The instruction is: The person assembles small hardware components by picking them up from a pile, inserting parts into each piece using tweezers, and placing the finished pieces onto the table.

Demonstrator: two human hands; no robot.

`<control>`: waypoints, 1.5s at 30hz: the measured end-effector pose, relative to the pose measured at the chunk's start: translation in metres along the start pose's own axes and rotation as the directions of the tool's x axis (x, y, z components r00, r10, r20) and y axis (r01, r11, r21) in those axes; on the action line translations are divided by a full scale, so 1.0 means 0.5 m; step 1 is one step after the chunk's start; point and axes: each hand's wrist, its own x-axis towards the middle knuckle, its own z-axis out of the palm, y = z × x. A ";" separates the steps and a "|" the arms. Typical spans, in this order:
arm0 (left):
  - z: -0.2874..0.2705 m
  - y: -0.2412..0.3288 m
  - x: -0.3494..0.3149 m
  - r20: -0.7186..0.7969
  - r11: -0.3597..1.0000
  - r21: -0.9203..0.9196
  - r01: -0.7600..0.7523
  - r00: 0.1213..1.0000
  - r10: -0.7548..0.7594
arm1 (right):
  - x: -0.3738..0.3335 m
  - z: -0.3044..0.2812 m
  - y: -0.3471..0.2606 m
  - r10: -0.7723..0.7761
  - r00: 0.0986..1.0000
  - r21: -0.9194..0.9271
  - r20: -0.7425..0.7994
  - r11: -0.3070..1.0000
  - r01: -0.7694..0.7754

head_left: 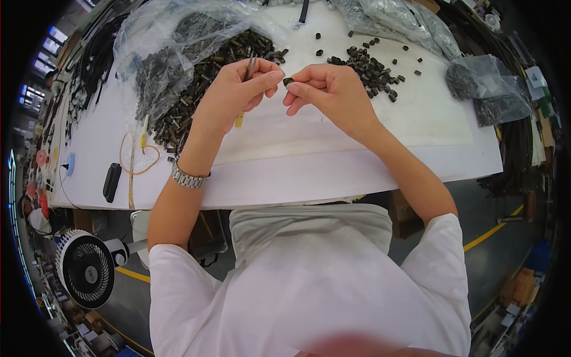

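Got a small dark piece (288, 81) at 12 o'clock from mid-frame, up above the white counter (416, 122), pinched between thumb and index of the right hand (334, 90). In from the 4 o'clock side of it with that hand, other fingers loosely curled underneath. In from 9 o'clock with the left hand (237, 89), thumb and index pressed together right beside the piece; can't tell if touching it. Also holding a slim dark tool (250, 68) in the left, poking out toward 12; can't make out the working end. Showing just below the same palm: a yellow strip (239, 121), can't tell if part of the tool. Similar pieces in a big heap (178, 119) at 10, partly under a clear plastic bag (160, 65), plus a smaller pile (370, 68) at 1 with strays around. Farther out: a filled bag (485, 83) at 2, a black oblong device (111, 182) at 9. On handling, judging by looks only: probably very light, likely stiff, hardly fragile, maybe a bit slick. Short and stubby, so easy to spin or drop. Best taken by opposite sides, thumb against index, back toward the right-hand end, leaving the 9 o'clock end clear. Pinch lightly, no need to squeeze hard.
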 end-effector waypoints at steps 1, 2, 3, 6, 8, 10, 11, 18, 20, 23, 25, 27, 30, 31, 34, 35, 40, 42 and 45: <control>0.003 -0.002 -0.003 0.000 1.000 0.000 -0.002 1.000 0.002 | -0.001 0.000 0.000 0.003 1.000 0.003 -0.021 1.000 -0.003; 0.005 -0.006 -0.004 -0.050 0.986 0.135 -0.095 0.993 0.102 | -0.002 -0.001 -0.004 0.002 1.000 0.001 -0.022 1.000 -0.002; 0.006 -0.010 -0.004 -0.086 0.946 0.270 -0.178 0.974 0.207 | -0.003 -0.003 -0.011 -0.003 0.998 -0.051 -0.067 0.999 0.000; -0.008 -0.017 -0.005 -0.039 0.839 0.455 -0.298 0.935 0.353 | -0.003 -0.005 -0.016 -0.034 0.989 -0.129 -0.143 0.991 0.016; -0.007 -0.015 -0.010 -0.024 0.853 0.432 -0.292 0.942 0.334 | 0.000 -0.005 -0.010 -0.054 0.984 -0.153 -0.170 0.988 0.028; 0.001 -0.004 -0.025 -0.011 0.867 0.409 -0.285 0.948 0.317 | 0.000 -0.001 0.002 -0.174 0.963 -0.237 -0.206 0.964 0.124; 0.015 0.010 -0.035 -0.005 0.937 0.298 -0.182 0.981 0.192 | -0.002 -0.003 0.003 -0.173 0.963 -0.239 -0.205 0.963 0.122; 0.032 0.015 -0.051 -0.122 0.828 0.489 -0.273 0.919 0.376 | -0.006 -0.001 -0.003 -0.269 0.945 -0.384 -0.188 0.905 0.182; 0.032 0.008 -0.051 -0.091 0.795 0.519 -0.315 0.904 0.418 | -0.006 -0.001 -0.006 -0.260 0.950 -0.398 -0.174 0.901 0.174; 0.045 0.014 -0.058 -0.064 0.811 0.497 -0.310 0.919 0.390 | -0.008 0.001 -0.007 -0.253 0.951 -0.398 -0.180 0.902 0.165; 0.048 0.021 -0.062 -0.067 0.858 0.445 -0.258 0.945 0.319 | -0.009 0.001 -0.008 -0.250 0.951 -0.404 -0.182 0.901 0.159; 0.047 0.025 -0.064 -0.047 0.855 0.460 -0.241 0.954 0.295 | -0.010 0.005 -0.009 -0.261 0.948 -0.408 -0.182 0.897 0.168; 0.049 0.028 -0.068 -0.017 0.821 0.514 -0.249 0.954 0.300 | -0.010 0.007 -0.006 -0.277 0.942 -0.409 -0.188 0.894 0.181; 0.050 0.029 -0.068 -0.018 0.821 0.514 -0.248 0.954 0.300 | -0.010 0.007 -0.005 -0.285 0.939 -0.406 -0.192 0.894 0.188; 0.050 0.027 -0.068 -0.002 0.818 0.520 -0.245 0.958 0.288 | -0.010 0.007 -0.004 -0.298 0.935 -0.436 -0.191 0.880 0.191; 0.049 0.023 -0.066 0.003 0.788 0.556 -0.262 0.949 0.314 | -0.010 0.007 -0.002 -0.297 0.936 -0.435 -0.189 0.880 0.191; 0.053 0.013 -0.064 0.012 0.710 0.632 -0.310 0.920 0.392 | -0.010 0.006 0.002 -0.322 0.924 -0.457 -0.205 0.867 0.201; 0.052 0.005 -0.063 0.016 0.616 0.698 -0.365 0.868 0.497 | -0.010 0.009 -0.003 -0.304 0.931 -0.450 -0.203 0.873 0.188; 0.051 -0.001 -0.062 0.022 0.580 0.718 -0.385 0.845 0.534 | -0.010 0.010 -0.001 -0.297 0.935 -0.457 -0.196 0.871 0.181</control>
